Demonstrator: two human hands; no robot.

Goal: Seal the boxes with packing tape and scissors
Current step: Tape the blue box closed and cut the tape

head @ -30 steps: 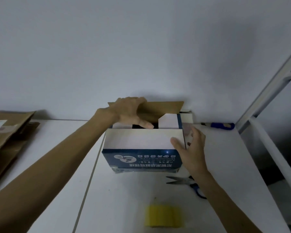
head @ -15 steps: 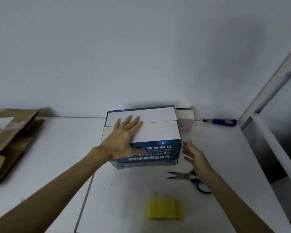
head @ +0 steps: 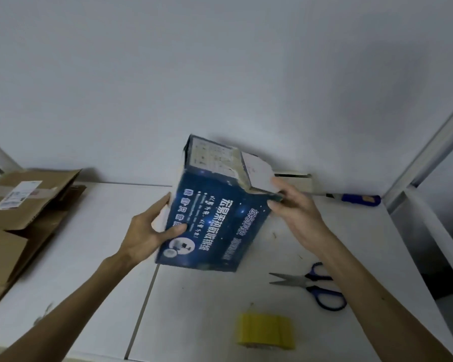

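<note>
You've got the box (head: 215,218) tilted over the table (head: 89,296), blue printed face toward you. Your left hand (head: 144,231) grips its left edge, thumb pressed on the front and fingers wrapped behind. Your right hand (head: 296,215) pinches the upper right corner, just under a white flap (head: 256,171) that stands open. Scissors (head: 309,283) lie near your right forearm, blades slightly apart. The yellow tape (head: 266,333) sits at the near edge. Brown cartons (head: 19,205) are stacked far left.
</note>
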